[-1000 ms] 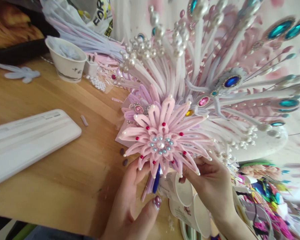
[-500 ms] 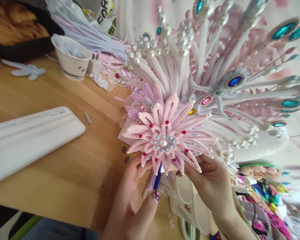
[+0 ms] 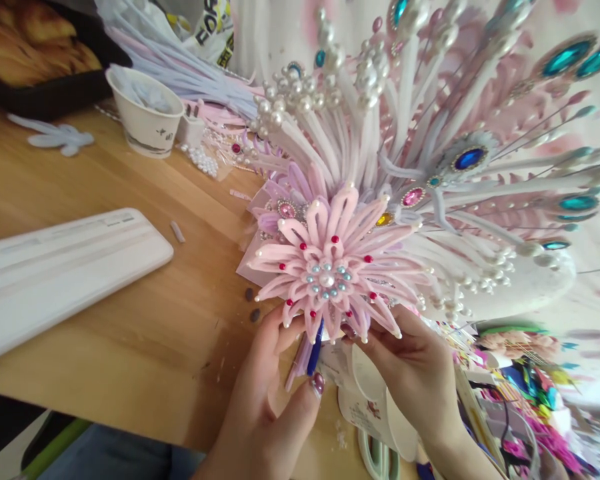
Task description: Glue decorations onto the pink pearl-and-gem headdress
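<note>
A large pink pipe-cleaner flower (image 3: pixel 350 207), with a pearl and light blue beads at its centre and red beads around, faces me in front of the headdress (image 3: pixel 350 133). My left hand (image 3: pixel 265 393) curls at its lower left, fingers passing behind the petals, thumb apart near a blue stick (image 3: pixel 315 353) and pale pink stems. At the lower right, my right hand (image 3: pixel 415 373) has its fingers bent against the petals' underside; the fingertips are partly hidden. The headdress has white fuzzy stalks, pearls and coloured gems. Whether the flower is fixed to it, I cannot tell.
On the wooden table lie a white flat case (image 3: pixel 70 273), a paper cup (image 3: pixel 145 113) of pale pieces, pipe cleaners (image 3: pixel 190 73) and a pale fuzzy shape (image 3: pixel 55 137). Paper cups (image 3: pixel 370 407) and scissors (image 3: pixel 377 453) are below my right hand. Colourful supplies (image 3: pixel 535 393) sit right.
My right hand has shifted slightly left and up along the flower's lower edge. The flower has tilted a little, and my left hand stays almost in place.
</note>
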Motion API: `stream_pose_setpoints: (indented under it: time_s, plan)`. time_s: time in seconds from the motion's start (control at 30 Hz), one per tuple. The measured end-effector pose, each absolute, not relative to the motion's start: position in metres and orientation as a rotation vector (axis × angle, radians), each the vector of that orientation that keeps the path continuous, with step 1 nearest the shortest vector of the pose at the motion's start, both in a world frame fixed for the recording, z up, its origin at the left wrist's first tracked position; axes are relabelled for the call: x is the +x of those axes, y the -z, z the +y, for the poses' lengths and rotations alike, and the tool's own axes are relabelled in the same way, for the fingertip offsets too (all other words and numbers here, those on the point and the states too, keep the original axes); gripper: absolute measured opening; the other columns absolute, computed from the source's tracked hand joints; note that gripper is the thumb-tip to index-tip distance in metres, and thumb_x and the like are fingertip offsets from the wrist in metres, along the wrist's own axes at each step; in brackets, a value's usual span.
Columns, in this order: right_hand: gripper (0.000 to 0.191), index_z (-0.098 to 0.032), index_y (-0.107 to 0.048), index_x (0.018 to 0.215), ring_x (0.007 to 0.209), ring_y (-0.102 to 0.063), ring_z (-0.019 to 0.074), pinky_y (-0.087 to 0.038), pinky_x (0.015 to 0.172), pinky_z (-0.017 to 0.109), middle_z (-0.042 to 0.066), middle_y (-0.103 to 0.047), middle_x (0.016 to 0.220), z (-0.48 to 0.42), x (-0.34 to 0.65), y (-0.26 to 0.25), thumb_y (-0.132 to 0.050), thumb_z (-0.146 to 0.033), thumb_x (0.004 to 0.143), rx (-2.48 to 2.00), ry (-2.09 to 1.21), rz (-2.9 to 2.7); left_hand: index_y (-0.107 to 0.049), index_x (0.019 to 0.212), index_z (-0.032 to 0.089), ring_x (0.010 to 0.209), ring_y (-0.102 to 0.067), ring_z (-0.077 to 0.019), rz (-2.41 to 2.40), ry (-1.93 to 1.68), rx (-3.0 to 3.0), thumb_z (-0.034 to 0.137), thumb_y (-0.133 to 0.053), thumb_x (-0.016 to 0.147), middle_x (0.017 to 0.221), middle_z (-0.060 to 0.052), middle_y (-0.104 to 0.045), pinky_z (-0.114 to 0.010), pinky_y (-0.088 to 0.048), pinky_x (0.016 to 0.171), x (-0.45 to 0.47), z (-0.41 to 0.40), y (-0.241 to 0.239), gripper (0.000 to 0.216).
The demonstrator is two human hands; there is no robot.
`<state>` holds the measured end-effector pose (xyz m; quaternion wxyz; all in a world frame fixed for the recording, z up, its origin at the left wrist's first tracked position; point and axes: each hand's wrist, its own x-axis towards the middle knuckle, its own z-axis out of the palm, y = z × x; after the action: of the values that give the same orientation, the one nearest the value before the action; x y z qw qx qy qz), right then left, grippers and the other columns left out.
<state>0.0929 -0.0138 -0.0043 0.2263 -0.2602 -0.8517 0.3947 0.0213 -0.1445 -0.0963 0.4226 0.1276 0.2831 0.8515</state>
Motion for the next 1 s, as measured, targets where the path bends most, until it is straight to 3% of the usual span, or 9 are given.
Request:
stream_pose_setpoints:
  time_s: [0.2,0.47,0.63,0.8,1.0]
  plan:
    - [0.01,-0.028,-0.079,0.089,0.072,-0.07,0.0141,-0.057,0.067,0.019,-0.001,-0.076,0.078,-0.014,0.089,0.003,-0.079,-0.024,0.08,-0.694,-0.87,-2.409,-0.041,0.147,0.032,0.145,-0.037,-0.0361,0.943,-2.104,0.357,0.027,-0.065,0.086,0.151,-0.009,-0.049,-0.06,-0.03,0.119,0.025,-0.149,0.099,0.066]
    - [0.006,-0.026,-0.079,0.086,0.073,-0.07,0.0171,-0.054,0.064,0.023,0.0,-0.077,0.078,-0.017,0.086,0.005,-0.075,-0.025,0.082,-0.782,-0.828,-2.441,-0.033,0.151,0.033,0.147,-0.034,-0.0335,0.986,-2.129,0.386,0.023,-0.061,0.089,0.158,-0.008,-0.04,-0.056,-0.032,0.12,0.029,-0.151,0.095,0.068]
    - [0.008,-0.022,-0.076,0.077,0.067,-0.068,0.0165,-0.051,0.059,0.023,0.001,-0.076,0.075,-0.016,0.083,0.004,-0.071,-0.026,0.082,-0.792,-0.864,-2.435,-0.032,0.15,0.036,0.146,-0.035,-0.0335,1.05,-2.159,0.454,0.024,-0.06,0.09,0.158,-0.007,-0.039,-0.057,-0.032,0.119,0.032,-0.149,0.096,0.067]
    - [0.008,-0.024,-0.078,0.081,0.068,-0.066,0.015,-0.051,0.062,0.023,-0.001,-0.076,0.075,-0.018,0.084,0.003,-0.071,-0.024,0.082,-0.801,-0.91,-2.442,-0.036,0.149,0.033,0.145,-0.036,-0.0349,1.226,-2.106,0.365,0.023,-0.064,0.086,0.156,-0.008,-0.043,-0.059,-0.028,0.12,0.034,-0.155,0.092,0.069]
    - [0.016,-0.029,-0.08,0.082,0.076,-0.068,0.0147,-0.053,0.068,0.023,-0.004,-0.076,0.077,-0.027,0.086,0.013,-0.072,-0.016,0.08,-0.764,-0.947,-2.365,-0.034,0.148,0.032,0.144,-0.039,-0.0328,1.054,-2.174,0.494,0.019,-0.06,0.087,0.154,-0.009,-0.045,-0.056,-0.034,0.118,0.023,-0.15,0.095,0.067]
